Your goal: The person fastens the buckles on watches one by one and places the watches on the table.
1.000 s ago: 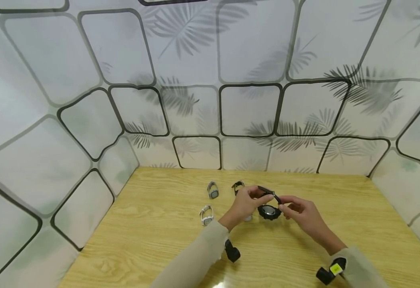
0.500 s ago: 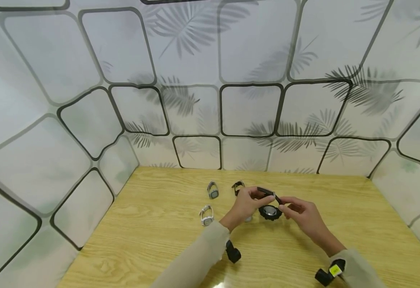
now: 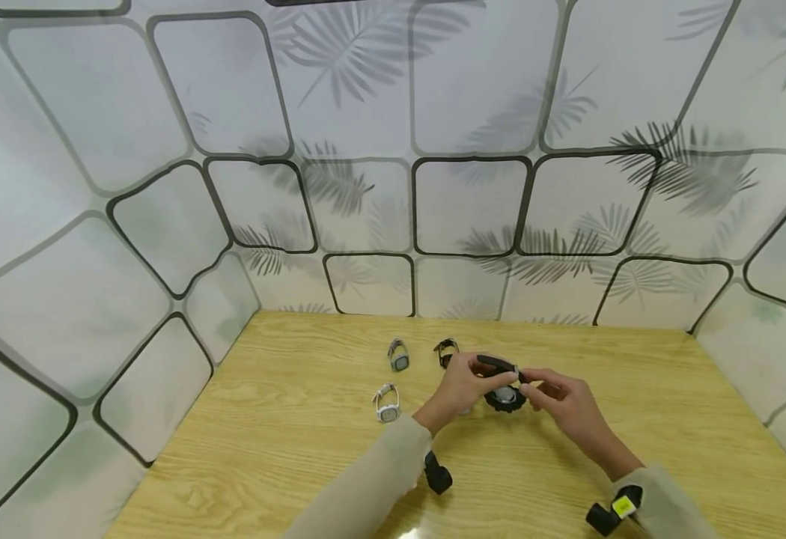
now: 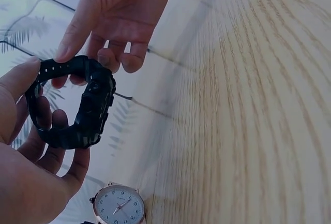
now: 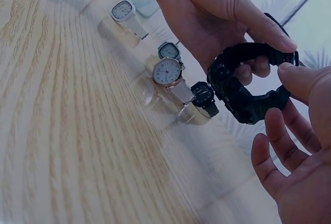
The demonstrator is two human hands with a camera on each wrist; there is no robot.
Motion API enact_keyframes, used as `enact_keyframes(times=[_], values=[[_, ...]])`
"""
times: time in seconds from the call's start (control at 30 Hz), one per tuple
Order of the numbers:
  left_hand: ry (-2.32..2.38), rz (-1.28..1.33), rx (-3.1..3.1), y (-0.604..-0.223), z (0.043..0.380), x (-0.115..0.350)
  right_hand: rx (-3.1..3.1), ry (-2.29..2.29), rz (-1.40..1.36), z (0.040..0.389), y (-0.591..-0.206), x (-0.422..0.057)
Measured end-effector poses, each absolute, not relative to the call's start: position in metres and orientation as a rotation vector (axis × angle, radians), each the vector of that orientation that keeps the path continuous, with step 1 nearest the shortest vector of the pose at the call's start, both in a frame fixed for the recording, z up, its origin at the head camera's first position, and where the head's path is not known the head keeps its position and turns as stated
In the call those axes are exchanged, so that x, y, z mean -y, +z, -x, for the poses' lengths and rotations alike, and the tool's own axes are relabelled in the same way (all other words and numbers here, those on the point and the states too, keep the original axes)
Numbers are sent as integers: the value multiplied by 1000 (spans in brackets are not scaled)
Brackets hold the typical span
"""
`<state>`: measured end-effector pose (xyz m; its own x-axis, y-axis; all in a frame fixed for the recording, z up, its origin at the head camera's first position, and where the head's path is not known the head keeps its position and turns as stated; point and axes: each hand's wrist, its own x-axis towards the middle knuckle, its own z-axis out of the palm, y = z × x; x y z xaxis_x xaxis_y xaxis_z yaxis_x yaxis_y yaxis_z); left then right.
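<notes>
Both hands hold a chunky black wristwatch (image 3: 504, 399) above the table, its band bent into a loop. With thumb and fingers, my left hand (image 3: 457, 385) grips the band from the left; the band's free end sticks out past the thumb. My right hand (image 3: 568, 400) pinches the band on the other side, near the buckle area. In the left wrist view, small holes show in the band (image 4: 54, 70) beside the thumbs. The right wrist view has the watch's thick case (image 5: 227, 87) turned toward the table. Whether the band is fastened cannot be seen.
Several other watches stand on the wooden table (image 3: 265, 449): a white one (image 3: 388, 412), a grey one (image 3: 400, 362) and a black one (image 3: 445, 359) partly behind my left hand. A round rose-gold watch (image 5: 167, 72) stands close by. Patterned cloth walls (image 3: 467, 209) enclose the back and sides.
The band's free end has dipped slightly and shifted a little left, with my left thumb moving slightly right along the band. Both hands keep hold of the watch.
</notes>
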<state>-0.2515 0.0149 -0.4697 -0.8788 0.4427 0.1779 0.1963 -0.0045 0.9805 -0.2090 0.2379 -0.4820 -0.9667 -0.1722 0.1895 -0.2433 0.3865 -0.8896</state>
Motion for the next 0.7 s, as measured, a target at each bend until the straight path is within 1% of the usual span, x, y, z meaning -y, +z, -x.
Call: enact_keyframes(times=[0.23, 0.43, 0.7], values=[[2036, -650, -2088, -468, 249, -19, 2511, 1747, -401, 210, -485, -240], [2017, -686, -2120, -467, 249, -18, 2519, 1771, -409, 210, -485, -241], [1951, -723, -2209, -462, 250, -15, 2536, 1656, -522, 217, -471, -253]])
